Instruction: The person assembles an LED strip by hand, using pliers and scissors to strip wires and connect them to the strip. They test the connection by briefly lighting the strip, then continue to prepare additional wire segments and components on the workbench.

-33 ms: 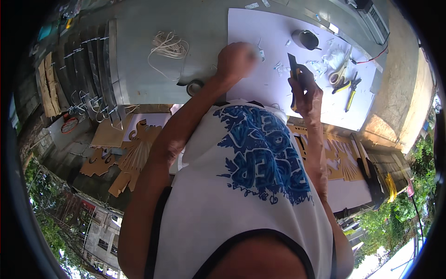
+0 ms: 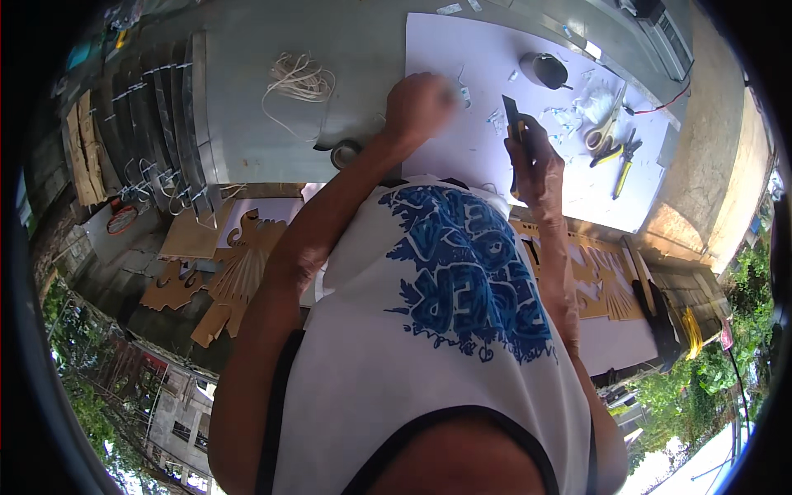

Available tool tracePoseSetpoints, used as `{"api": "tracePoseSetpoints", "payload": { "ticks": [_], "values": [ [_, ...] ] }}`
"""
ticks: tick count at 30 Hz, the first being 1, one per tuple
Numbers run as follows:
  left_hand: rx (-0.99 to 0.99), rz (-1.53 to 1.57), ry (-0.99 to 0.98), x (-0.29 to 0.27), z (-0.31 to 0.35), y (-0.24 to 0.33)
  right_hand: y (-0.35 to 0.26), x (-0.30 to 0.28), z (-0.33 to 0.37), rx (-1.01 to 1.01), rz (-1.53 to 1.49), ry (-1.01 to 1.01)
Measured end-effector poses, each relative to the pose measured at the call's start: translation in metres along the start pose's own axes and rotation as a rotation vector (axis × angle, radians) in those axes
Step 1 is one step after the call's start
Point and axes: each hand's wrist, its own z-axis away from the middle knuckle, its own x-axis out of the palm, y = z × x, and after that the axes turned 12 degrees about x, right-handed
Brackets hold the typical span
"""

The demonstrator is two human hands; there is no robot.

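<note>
My right hand [image 2: 540, 161] is wrapped round a snap-off cutter knife [image 2: 514, 128] with a yellow and black handle, its dark blade pointing up and away from me. The blade is above a white sheet [image 2: 445, 49] on the table. My left hand [image 2: 410, 111] is closed at the sheet's left edge, and a blurred patch by its fingers hides what they hold, if anything. Small clear plastic scraps [image 2: 496, 120] lie between the hands. Beyond the knife stands a dark round roll or cup [image 2: 544, 72]. Scissors [image 2: 601, 139] and yellow-handled pliers [image 2: 624, 161] rest to the right.
Left of my left arm lie a roll of black tape [image 2: 345, 154] and a bundle of white cord [image 2: 301, 78]. Dark strips [image 2: 165, 107] tied with wire stand at the far left. Brown cut-out boards [image 2: 247, 264] sit below the table's near edge on both sides.
My right hand has shifted slightly left with the cutter knife, bringing the blade a little nearer my left hand. My left hand stays in place.
</note>
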Motion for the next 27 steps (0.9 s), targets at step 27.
{"api": "tracePoseSetpoints", "payload": {
  "ticks": [27],
  "values": [
    [-0.267, 0.119, -0.119, -0.008, -0.014, 0.005, -0.026, 0.044, -0.02, -0.146, 0.248, 0.012]
  ]
}}
